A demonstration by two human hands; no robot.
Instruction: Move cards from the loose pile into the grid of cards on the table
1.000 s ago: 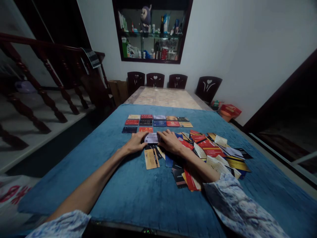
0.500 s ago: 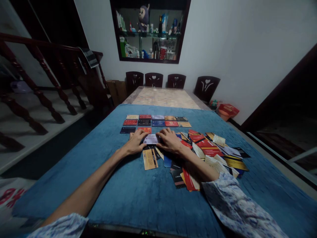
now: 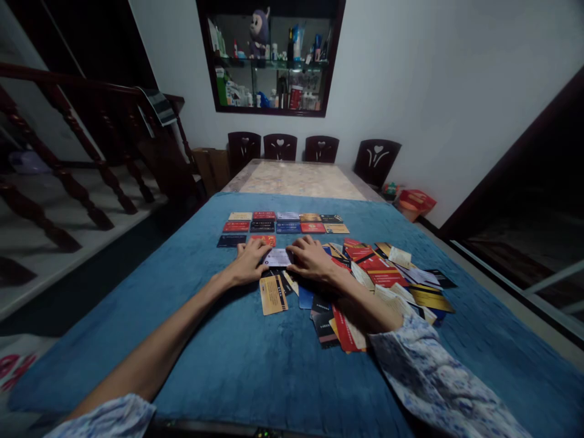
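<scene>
Both my hands rest on a blue cloth (image 3: pixel 255 359) that covers the near part of a table. My left hand (image 3: pixel 247 263) and my right hand (image 3: pixel 311 260) hold the two ends of a pale card (image 3: pixel 276 258) between their fingertips, flat on the cloth. Beyond the card, several cards lie in neat rows (image 3: pixel 283 222). A dark blue card (image 3: pixel 230 241) and a red one (image 3: pixel 265 239) begin a third row just ahead of my left fingers. A loose heap of cards (image 3: pixel 387 280) spreads under and right of my right forearm. A tan card (image 3: pixel 272 295) lies below the held one.
The bare marble tabletop (image 3: pixel 298 179) runs on beyond the cloth to several dark chairs (image 3: pixel 278 148) by the wall. A glass wall cabinet (image 3: pixel 269 58) holds bottles and a plush toy. A wooden stair railing (image 3: pixel 82 158) stands at left, red packages (image 3: pixel 416 202) on the floor at right.
My hands and the pale card have crept slightly forward toward the third row of cards. The view has drifted a little to the left.
</scene>
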